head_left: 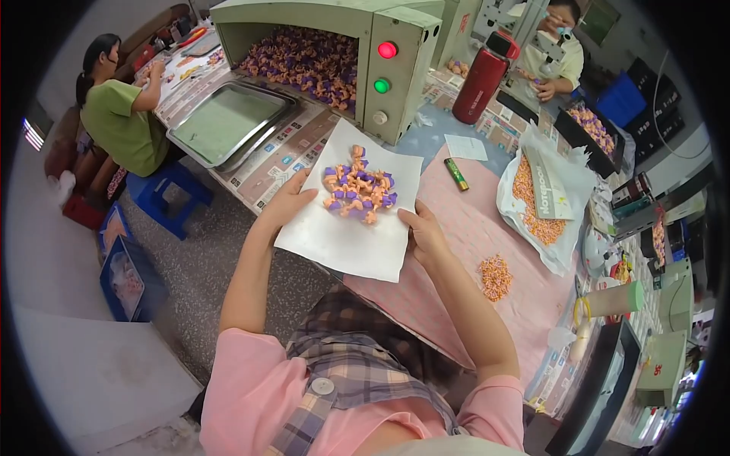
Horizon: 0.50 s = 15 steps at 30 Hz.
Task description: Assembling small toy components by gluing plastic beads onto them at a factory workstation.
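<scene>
A white sheet of paper (346, 239) is held level in front of me, gripped at both sides. My left hand (291, 201) is closed on its left edge, thumb on top. On the right edge my right hand (426, 230) pinches it the same way. A cluster of small peach-and-purple figurines (359, 185) lies on the middle of the sheet. Just beyond it, a pale green box-shaped machine (403, 76) has a wide opening full of similar figurines (304, 64). A red and a green round light glow on its front.
Left of the machine lie metal trays (224, 125). A pink cloth (449, 285) covers the table at right, with a pile of tiny orange pieces (495, 277), a green lighter (456, 174) and a filled plastic bag (525, 205). A red bottle (483, 80) stands behind. Two people sit nearby.
</scene>
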Available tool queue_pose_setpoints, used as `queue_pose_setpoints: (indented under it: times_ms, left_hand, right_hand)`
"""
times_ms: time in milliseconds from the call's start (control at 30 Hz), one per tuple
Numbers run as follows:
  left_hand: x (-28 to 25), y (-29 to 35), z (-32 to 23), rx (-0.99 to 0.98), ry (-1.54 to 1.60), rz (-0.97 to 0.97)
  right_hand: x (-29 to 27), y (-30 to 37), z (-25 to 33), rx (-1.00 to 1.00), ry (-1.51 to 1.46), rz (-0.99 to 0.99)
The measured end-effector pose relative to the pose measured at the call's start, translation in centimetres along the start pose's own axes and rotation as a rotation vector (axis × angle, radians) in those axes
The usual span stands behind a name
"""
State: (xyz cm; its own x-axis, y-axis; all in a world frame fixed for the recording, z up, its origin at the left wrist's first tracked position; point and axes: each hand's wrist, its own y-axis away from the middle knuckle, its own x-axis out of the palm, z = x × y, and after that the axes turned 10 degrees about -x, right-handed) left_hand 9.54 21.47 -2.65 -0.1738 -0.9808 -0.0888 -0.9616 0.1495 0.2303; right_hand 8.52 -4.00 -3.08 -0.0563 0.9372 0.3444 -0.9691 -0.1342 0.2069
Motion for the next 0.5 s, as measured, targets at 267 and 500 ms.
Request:
queue_pose_setpoints:
  times_ms: [267, 500]
  left_hand:
    - [0.9, 2.1, -1.5, 0.005, 0.018, -0.007]
    - [3.9, 3.2, -5.1, 0.080, 0.110, 0.157]
  right_hand:
    - [0.6, 1.8, 0.3, -0.122, -0.060, -0.010]
    - [-1.3, 7.0, 4.9, -0.218, -0.168, -0.081]
